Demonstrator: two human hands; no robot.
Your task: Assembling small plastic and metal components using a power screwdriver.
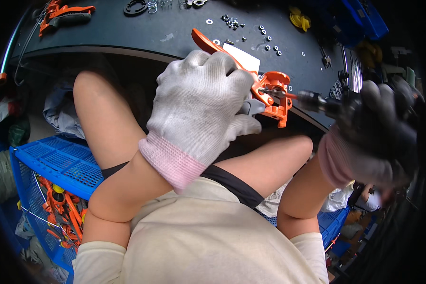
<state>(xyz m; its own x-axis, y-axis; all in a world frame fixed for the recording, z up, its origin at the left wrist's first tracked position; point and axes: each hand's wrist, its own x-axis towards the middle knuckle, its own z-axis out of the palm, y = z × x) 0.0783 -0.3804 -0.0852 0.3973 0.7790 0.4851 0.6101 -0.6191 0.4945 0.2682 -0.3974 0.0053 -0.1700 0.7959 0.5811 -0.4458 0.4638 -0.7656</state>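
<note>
My left hand (pixel 199 94), in a white glove with a pink cuff, is closed around an orange tool body (pixel 281 80). Its curved orange handle (pixel 204 40) sticks out beyond the knuckles, and a grey lever (pixel 253 107) shows by the thumb. From the right, my right hand (pixel 378 137), gloved and dark with motion blur, grips a power screwdriver (pixel 317 102). The driver's bit reaches into the open frame of the orange body; its very tip is hard to make out. Most of the driver's body is hidden by the hand and shadow.
Screws (pixel 232 21), washers (pixel 269 39) and a white card (pixel 244 57) lie on the dark table (pixel 128 31). Another orange tool (pixel 66 16) rests far left, a yellow part (pixel 299 19) far right. A blue crate (pixel 57 156) holding orange parts (pixel 64 213) stands at my left.
</note>
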